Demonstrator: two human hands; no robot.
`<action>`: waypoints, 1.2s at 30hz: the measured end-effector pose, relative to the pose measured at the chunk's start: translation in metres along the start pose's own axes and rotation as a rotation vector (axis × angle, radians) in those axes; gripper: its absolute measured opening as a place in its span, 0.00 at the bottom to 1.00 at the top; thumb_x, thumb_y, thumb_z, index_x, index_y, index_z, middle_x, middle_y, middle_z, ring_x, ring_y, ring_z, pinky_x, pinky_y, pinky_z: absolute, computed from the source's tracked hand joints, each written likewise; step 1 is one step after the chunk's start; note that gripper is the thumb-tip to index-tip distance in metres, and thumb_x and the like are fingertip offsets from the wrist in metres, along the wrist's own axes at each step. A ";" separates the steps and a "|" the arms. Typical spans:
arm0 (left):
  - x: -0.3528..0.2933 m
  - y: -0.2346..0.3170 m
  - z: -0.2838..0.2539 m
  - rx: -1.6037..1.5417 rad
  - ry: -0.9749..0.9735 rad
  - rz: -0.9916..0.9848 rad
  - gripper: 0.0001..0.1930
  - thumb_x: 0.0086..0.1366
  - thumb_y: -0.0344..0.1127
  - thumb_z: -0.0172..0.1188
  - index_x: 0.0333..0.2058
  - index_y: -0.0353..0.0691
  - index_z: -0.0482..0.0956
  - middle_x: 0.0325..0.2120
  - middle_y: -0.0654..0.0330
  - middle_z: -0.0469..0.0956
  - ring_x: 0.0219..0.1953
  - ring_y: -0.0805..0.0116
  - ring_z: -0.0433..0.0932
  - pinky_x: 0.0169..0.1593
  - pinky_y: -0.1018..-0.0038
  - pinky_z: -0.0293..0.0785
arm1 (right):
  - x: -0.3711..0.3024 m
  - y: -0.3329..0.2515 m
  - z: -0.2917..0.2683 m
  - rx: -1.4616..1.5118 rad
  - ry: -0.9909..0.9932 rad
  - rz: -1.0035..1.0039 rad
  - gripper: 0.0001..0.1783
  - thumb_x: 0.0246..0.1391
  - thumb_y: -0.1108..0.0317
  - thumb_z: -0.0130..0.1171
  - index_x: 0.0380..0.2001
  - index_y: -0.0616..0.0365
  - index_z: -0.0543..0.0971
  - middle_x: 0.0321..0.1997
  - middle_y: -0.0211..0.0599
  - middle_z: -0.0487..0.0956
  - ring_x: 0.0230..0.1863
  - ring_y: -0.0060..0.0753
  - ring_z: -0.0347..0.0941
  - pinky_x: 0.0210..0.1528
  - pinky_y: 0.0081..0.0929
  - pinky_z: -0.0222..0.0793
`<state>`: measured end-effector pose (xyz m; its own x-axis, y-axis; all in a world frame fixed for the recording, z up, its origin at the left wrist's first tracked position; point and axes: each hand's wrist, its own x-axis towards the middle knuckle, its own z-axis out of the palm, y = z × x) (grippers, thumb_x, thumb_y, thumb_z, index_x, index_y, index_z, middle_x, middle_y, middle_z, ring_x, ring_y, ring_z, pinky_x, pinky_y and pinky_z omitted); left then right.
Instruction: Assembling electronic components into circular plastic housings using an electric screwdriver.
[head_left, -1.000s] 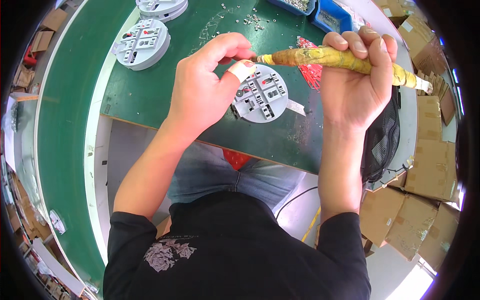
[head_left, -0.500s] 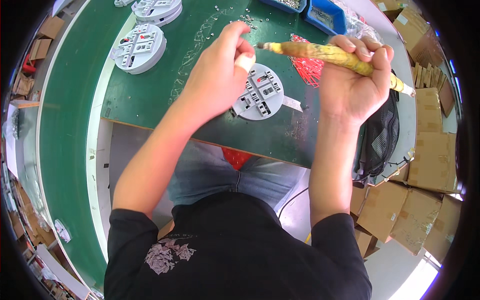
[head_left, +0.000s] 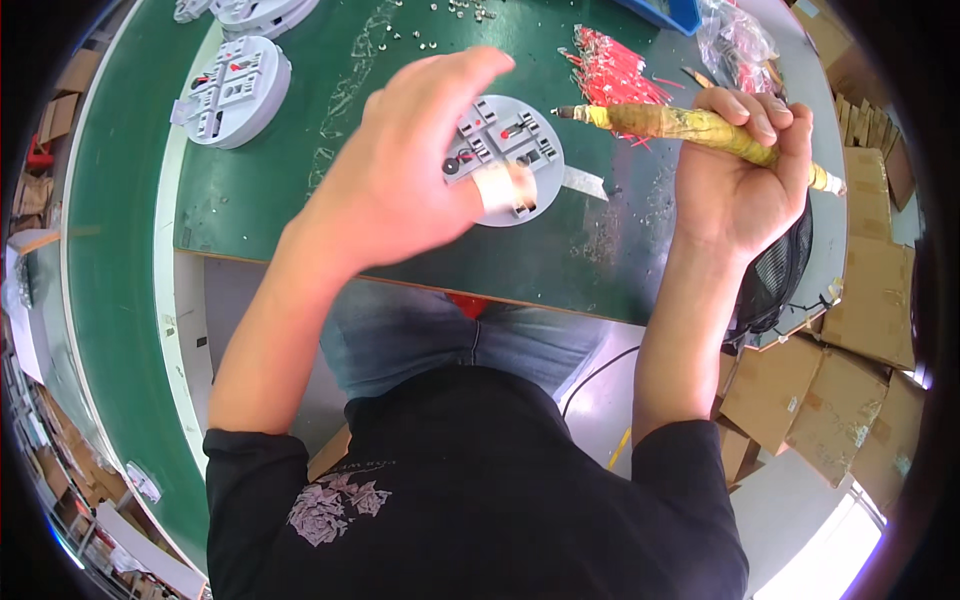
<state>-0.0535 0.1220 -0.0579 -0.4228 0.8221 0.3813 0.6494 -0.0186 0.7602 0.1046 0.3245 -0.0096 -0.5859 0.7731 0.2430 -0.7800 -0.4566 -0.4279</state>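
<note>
My left hand (head_left: 395, 165) hovers at the left side of a round grey plastic housing (head_left: 541, 150), its thumb and fingers spread apart. A whitish wrap covers the thumb, which lies over the housing's lower part in view; whether it touches cannot be told. Slots, small black parts and a bit of red show on the housing, which lies flat on the green table. My right hand (head_left: 740, 185) is closed around a slim rod-like tool (head_left: 660, 122) wrapped in worn yellow tape. The tool is raised above the table, its dark narrow tip pointing left toward the housing.
Red wires (head_left: 612, 68) lie bundled beyond the tool, near a blue bin (head_left: 670, 14) and clear plastic bags (head_left: 738, 45). Small metal nuts (head_left: 422, 38) are scattered at the back. More grey housings (head_left: 240, 90) stand far left. A black mesh bag (head_left: 778, 265) is right.
My left hand has opened, its thumb and fingers parting, and has come down and left over the housing. The right hand with the tool has shifted slightly right and toward me.
</note>
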 end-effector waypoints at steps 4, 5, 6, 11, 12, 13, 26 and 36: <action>-0.015 0.003 0.014 0.180 -0.035 0.072 0.37 0.50 0.43 0.74 0.59 0.41 0.72 0.60 0.58 0.73 0.64 0.51 0.68 0.64 0.56 0.60 | -0.003 0.001 -0.003 -0.066 -0.056 0.049 0.05 0.64 0.65 0.58 0.37 0.53 0.78 0.25 0.23 0.70 0.28 0.22 0.66 0.39 0.30 0.65; -0.013 0.003 0.014 0.204 -0.079 0.073 0.38 0.49 0.44 0.74 0.59 0.41 0.72 0.60 0.58 0.72 0.65 0.52 0.67 0.64 0.56 0.59 | -0.002 0.000 -0.003 -0.099 -0.098 0.064 0.07 0.65 0.63 0.57 0.38 0.53 0.78 0.24 0.22 0.70 0.26 0.22 0.65 0.37 0.29 0.65; -0.012 0.003 0.015 0.228 -0.121 0.076 0.38 0.48 0.46 0.75 0.58 0.40 0.72 0.61 0.58 0.72 0.66 0.52 0.66 0.65 0.56 0.57 | -0.002 -0.001 -0.002 -0.104 -0.094 0.063 0.07 0.65 0.63 0.57 0.38 0.53 0.78 0.24 0.22 0.70 0.26 0.22 0.65 0.37 0.29 0.65; -0.014 0.003 0.015 0.350 -0.188 0.084 0.39 0.48 0.49 0.74 0.57 0.40 0.73 0.61 0.59 0.71 0.67 0.54 0.65 0.65 0.57 0.56 | 0.000 0.012 0.010 -0.334 -0.163 0.056 0.13 0.68 0.55 0.54 0.39 0.53 0.79 0.22 0.20 0.67 0.23 0.20 0.61 0.30 0.29 0.62; -0.015 0.003 0.015 0.346 -0.186 0.085 0.39 0.48 0.49 0.74 0.57 0.40 0.73 0.61 0.59 0.71 0.67 0.54 0.65 0.65 0.57 0.56 | -0.001 0.022 0.016 -0.364 -0.219 0.044 0.15 0.69 0.54 0.53 0.39 0.53 0.79 0.22 0.20 0.67 0.22 0.20 0.60 0.29 0.29 0.62; -0.015 0.003 0.015 0.347 -0.190 0.082 0.39 0.48 0.50 0.74 0.57 0.40 0.73 0.61 0.59 0.71 0.67 0.55 0.65 0.65 0.57 0.56 | -0.002 0.027 0.019 -0.394 -0.275 0.032 0.16 0.70 0.53 0.52 0.40 0.54 0.79 0.22 0.20 0.66 0.22 0.20 0.60 0.28 0.29 0.62; -0.013 0.000 0.016 0.323 -0.109 0.104 0.36 0.48 0.53 0.73 0.53 0.43 0.73 0.57 0.62 0.72 0.64 0.58 0.66 0.63 0.54 0.58 | -0.002 0.065 0.037 -0.723 -0.592 0.006 0.17 0.70 0.52 0.53 0.43 0.57 0.73 0.19 0.26 0.63 0.15 0.20 0.56 0.19 0.26 0.59; -0.018 0.011 0.019 0.314 -0.118 0.065 0.38 0.49 0.53 0.73 0.55 0.42 0.70 0.56 0.60 0.71 0.64 0.54 0.65 0.63 0.52 0.58 | -0.017 0.086 0.042 -0.907 -0.680 -0.170 0.17 0.66 0.57 0.60 0.42 0.60 0.70 0.17 0.30 0.65 0.12 0.21 0.56 0.15 0.24 0.59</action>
<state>-0.0270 0.1176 -0.0664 -0.3104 0.8853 0.3461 0.8430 0.0881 0.5307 0.0386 0.2533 -0.0137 -0.7008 0.2708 0.6599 -0.5762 0.3304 -0.7475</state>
